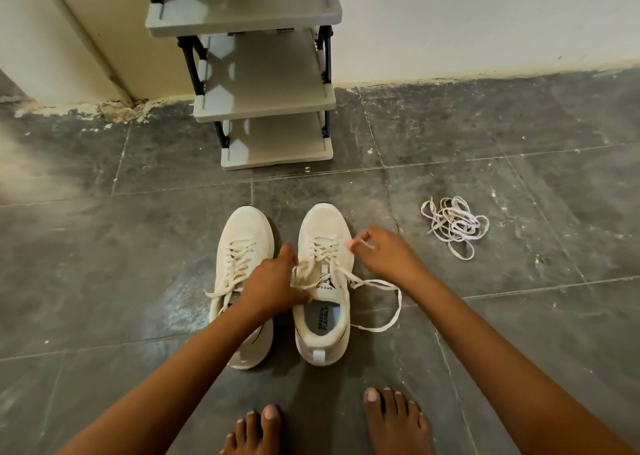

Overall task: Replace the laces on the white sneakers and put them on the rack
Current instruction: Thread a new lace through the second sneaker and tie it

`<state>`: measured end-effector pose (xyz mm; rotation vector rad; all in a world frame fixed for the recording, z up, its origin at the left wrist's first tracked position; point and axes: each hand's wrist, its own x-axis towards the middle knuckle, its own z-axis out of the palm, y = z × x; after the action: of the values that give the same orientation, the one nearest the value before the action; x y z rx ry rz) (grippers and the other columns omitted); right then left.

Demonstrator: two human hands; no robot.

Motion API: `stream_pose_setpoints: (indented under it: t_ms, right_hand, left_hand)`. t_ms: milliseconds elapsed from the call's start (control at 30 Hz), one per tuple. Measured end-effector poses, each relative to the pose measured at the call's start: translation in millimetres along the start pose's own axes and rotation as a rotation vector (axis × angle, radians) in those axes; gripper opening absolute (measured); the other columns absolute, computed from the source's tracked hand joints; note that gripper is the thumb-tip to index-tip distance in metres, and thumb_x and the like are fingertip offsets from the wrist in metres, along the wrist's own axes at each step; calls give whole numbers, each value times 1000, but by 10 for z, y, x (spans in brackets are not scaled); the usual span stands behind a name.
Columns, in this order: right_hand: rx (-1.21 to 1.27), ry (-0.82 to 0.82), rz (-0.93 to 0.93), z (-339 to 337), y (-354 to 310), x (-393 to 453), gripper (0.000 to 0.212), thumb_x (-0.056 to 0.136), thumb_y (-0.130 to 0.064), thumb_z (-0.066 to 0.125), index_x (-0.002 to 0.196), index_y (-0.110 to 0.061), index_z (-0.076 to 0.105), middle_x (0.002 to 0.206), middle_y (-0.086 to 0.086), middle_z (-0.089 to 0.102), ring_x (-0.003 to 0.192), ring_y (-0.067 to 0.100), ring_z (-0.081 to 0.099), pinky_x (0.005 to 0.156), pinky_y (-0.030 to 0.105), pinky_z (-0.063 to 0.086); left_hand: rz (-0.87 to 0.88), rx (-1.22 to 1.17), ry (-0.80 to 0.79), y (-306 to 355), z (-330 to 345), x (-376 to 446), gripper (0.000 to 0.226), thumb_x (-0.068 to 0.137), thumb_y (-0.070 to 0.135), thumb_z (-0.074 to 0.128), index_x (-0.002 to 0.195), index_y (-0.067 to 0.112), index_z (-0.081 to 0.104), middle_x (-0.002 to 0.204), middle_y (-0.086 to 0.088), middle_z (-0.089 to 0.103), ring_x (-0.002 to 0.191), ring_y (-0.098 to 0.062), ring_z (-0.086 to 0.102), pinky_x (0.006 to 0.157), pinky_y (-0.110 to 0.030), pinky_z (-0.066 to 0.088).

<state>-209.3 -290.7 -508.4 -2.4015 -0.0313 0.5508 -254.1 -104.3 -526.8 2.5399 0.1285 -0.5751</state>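
Bare feet (pixel 394 420), right sneaker (pixel 323 319) insole reading "SPEED FLEXIBLE", both hands' grips pinching its lace (pixel 377 307); left hand (pixel 273 284), right hand (pixel 384 253)

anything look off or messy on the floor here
A loose tangle of laces lies on the floor tiles right of the sneakers, apart from them. Paint is flaking along the wall base left of the rack.

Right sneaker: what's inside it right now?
Inside the right sneaker only a grey printed insole shows at the heel. The tongue, the laces and the left hand cover the forefoot, so anything further in cannot be seen.
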Motion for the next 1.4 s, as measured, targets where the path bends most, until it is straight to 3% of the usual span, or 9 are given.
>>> stream_pose_setpoints:
  t_ms: [133,267,433,533,667,733,900,1067,1400]
  right_hand:
    - [-240,-211,27,75,187,-9,40,87,-47,58,90,-9,69,69,2,59,72,19,57,60,28,38]
    - [-154,-144,-47,58,120,18,27,91,-32,57,91,-9,71,90,10,68,87,25,63,75,34,47]
    - [-21,-125,-66,91,99,29,23,99,-23,40,89,-14,59,110,7,48,103,24,50,80,26,33]
    - [330,-124,9,20,5,-60,26,100,-17,38,93,-6,61,119,7,59,100,28,56,85,32,44]
    - [1260,-253,-129,-470,-280,-189,29,99,-11,30,77,-8,47,86,9,73,85,26,70,83,38,54]
    - [1331,-285,-190,-599,-399,-222,30,99,-12,29,74,-8,44,81,11,72,78,25,71,83,38,55]
    - [1077,-305,-64,-396,-362,-239,31,101,-21,34,76,-8,48,70,8,69,59,19,67,66,34,58]
    - [700,-89,-29,-350,-213,-95,31,100,-27,41,72,-15,46,55,-2,45,39,4,38,50,22,42]
    - [108,206,-144,-30,303,220,12,94,-18,52,97,-10,60,107,8,59,99,22,55,82,30,40]
  left_hand:
    - [14,-207,70,27,-102,21,41,73,17,79,100,19,47,73,0,61,65,-14,63,61,-27,54]
    - [122,-556,79,86,-198,62,35,77,7,74,101,22,53,93,4,68,82,-14,67,72,-23,57]
    - [106,-74,46,26,-81,46,46,74,28,78,103,25,42,83,6,58,76,-12,58,64,-20,44]
    - [101,47,17,-38,91,46,43,77,34,74,100,22,39,81,3,57,76,-15,57,59,-21,39]
    - [155,142,22,-60,143,110,35,79,30,70,94,18,40,85,-4,62,79,-22,60,62,-28,43]
    - [151,167,13,-50,126,122,35,79,29,70,93,17,41,81,-1,57,78,-21,59,62,-28,42]
    - [116,103,-9,-75,134,106,41,77,36,73,94,20,39,76,5,52,72,-14,52,51,-17,33]
    - [59,49,-80,-47,51,131,46,73,47,74,96,20,44,83,3,56,77,-14,55,61,-21,40]
    - [39,57,-84,1,16,146,44,73,48,74,92,21,46,79,6,54,73,-11,52,56,-18,36]
